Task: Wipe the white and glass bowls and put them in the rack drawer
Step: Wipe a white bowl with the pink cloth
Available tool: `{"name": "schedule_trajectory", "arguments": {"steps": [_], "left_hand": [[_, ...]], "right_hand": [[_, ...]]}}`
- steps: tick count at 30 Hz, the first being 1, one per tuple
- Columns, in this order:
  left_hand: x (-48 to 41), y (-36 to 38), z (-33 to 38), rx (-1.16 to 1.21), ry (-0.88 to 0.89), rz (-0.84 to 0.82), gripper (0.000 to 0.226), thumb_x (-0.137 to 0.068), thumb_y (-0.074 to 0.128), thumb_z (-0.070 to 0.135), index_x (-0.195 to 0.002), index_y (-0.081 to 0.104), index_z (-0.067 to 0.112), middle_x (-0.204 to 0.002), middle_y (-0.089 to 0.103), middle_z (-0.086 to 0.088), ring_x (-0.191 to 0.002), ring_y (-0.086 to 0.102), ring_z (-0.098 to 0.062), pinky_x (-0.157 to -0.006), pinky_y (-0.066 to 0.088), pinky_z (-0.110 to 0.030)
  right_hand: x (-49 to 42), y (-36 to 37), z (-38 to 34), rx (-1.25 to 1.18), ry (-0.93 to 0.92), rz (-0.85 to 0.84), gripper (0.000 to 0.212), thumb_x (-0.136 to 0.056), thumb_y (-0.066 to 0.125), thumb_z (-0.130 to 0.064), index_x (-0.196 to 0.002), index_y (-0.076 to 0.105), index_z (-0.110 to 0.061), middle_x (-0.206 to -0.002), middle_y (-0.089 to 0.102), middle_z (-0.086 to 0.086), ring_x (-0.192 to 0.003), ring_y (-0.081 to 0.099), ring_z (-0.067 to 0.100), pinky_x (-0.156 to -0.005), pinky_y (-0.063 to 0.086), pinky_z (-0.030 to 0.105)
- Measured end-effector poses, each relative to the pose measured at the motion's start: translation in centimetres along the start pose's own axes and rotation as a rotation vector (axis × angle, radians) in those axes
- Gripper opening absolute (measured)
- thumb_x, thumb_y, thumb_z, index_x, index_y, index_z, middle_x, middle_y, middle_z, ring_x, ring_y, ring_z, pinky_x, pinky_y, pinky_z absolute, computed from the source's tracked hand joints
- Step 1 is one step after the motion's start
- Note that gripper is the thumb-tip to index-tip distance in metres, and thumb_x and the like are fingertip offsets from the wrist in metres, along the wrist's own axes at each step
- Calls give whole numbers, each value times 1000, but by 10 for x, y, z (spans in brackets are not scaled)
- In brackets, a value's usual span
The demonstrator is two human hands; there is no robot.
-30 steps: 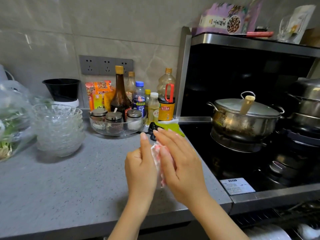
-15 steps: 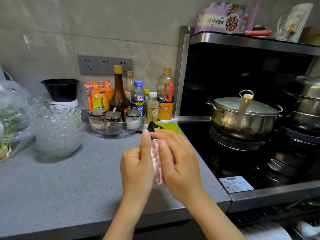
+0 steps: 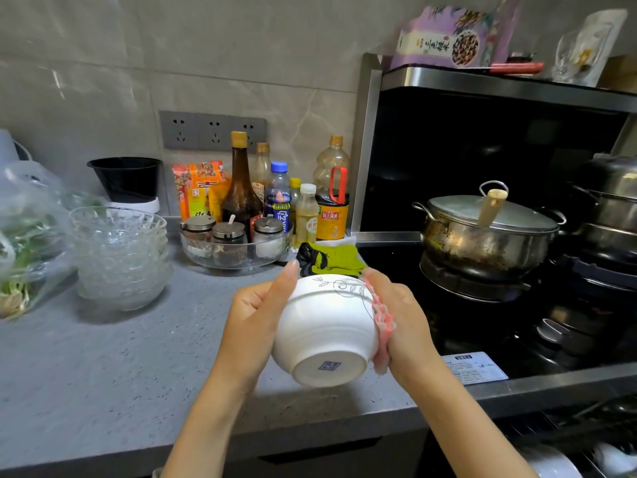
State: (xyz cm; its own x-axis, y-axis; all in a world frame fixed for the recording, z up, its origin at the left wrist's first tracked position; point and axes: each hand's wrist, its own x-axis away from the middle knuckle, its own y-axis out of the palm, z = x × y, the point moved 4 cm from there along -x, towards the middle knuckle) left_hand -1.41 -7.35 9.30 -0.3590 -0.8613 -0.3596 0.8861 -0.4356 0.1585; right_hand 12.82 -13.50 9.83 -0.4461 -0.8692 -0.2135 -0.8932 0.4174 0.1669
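Round white ceramic bowl (image 3: 327,326), foot toward the wearer, was gripped at one wall by the left hand (image 3: 255,326), right hand (image 3: 406,322) cupping a pink cloth (image 3: 382,326) on the opposite wall | stacked clear glass bowls (image 3: 120,257) stood well left of the grip | risk: smooth glaze could slip the two-sided hold, dropping it onto grey counter (image 3: 103,374) below | blue foot stamp (image 3: 329,366) unreadable; orange-labelled bottle (image 3: 331,215) beyond read 海天酱油

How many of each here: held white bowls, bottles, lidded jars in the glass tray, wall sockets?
White bowl, held: 1
Bottles: 6
Lidded jars: 3
Wall sockets: 3
Total: 13
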Motion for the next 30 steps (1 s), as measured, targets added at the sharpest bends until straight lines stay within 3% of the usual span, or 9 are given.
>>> {"name": "schedule_trajectory", "arguments": {"steps": [7, 12, 14, 16, 18, 21, 24, 28, 30], "left_hand": [[-8, 13, 14, -405, 191, -147, 72, -81, 43, 69, -53, 53, 4, -52, 55, -18, -47, 53, -30, -48, 36, -32], [-6, 9, 8, -369, 250, 65, 77, -88, 51, 61, -45, 33, -1, -43, 31, -18, -41, 30, -26, -45, 23, -29], [-6, 7, -2, -229, 158, 180, 77, -88, 51, 56, -53, 41, -12, -47, 41, -28, -42, 41, -36, -48, 31, -30], [-5, 8, -8, -125, 92, 297, 73, -93, 50, 47, -57, 43, -16, -50, 46, -30, -45, 46, -36, -51, 33, -35], [-2, 11, -11, -111, 99, 415, 65, -95, 48, 41, -48, 40, -4, -45, 40, -16, -44, 39, -25, -49, 29, -32], [3, 20, -12, -140, 131, 451, 65, -95, 44, 41, -34, 42, 17, -33, 41, 2, -33, 39, -10, -38, 32, -21], [3, 22, -15, -126, 96, 426, 66, -84, 44, 55, -37, 45, 9, -37, 44, -4, -37, 42, -14, -42, 33, -25], [9, 23, -13, -59, 75, 435, 66, -86, 45, 52, -41, 36, 6, -43, 40, -10, -41, 39, -21, -46, 29, -28], [12, 24, -6, -89, 120, 446, 62, -83, 42, 54, -37, 29, 15, -39, 29, -1, -39, 29, -16, -42, 22, -26]], "right_hand": [[-7, 10, -5, 182, -214, -124, 56, -97, 49, -23, -48, 40, 3, -45, 35, 9, -39, 33, 15, -42, 29, 16], [-4, 12, -2, 161, -285, -20, 59, -102, 42, -23, -45, 46, -12, -41, 45, -1, -38, 45, 7, -44, 35, 15], [-3, 13, 5, 178, -295, 28, 49, -102, 40, -32, -68, 66, -8, -63, 65, 4, -61, 64, 13, -54, 47, 23], [2, 21, 8, 368, -424, 50, 40, -101, 35, -39, -102, 70, -20, -97, 71, -4, -93, 66, 11, -78, 53, 31], [10, 33, 3, 640, -635, 96, 42, -99, 30, -38, -119, 64, -26, -118, 63, -14, -115, 55, 6, -98, 44, 33], [13, 43, 0, 857, -811, 129, 42, -97, 32, -31, -122, 64, -21, -123, 62, -11, -120, 52, 7, -105, 37, 35], [4, 32, 2, 713, -732, 61, 40, -97, 33, -32, -121, 64, -24, -122, 62, -12, -119, 53, 6, -100, 42, 35], [-12, 16, 8, 275, -372, -35, 41, -93, 36, -39, -117, 66, -24, -116, 65, -9, -110, 59, 5, -93, 46, 26], [-6, 16, 5, 329, -421, -10, 42, -95, 34, -40, -120, 64, -24, -119, 64, -10, -114, 57, 6, -97, 44, 29]]}}
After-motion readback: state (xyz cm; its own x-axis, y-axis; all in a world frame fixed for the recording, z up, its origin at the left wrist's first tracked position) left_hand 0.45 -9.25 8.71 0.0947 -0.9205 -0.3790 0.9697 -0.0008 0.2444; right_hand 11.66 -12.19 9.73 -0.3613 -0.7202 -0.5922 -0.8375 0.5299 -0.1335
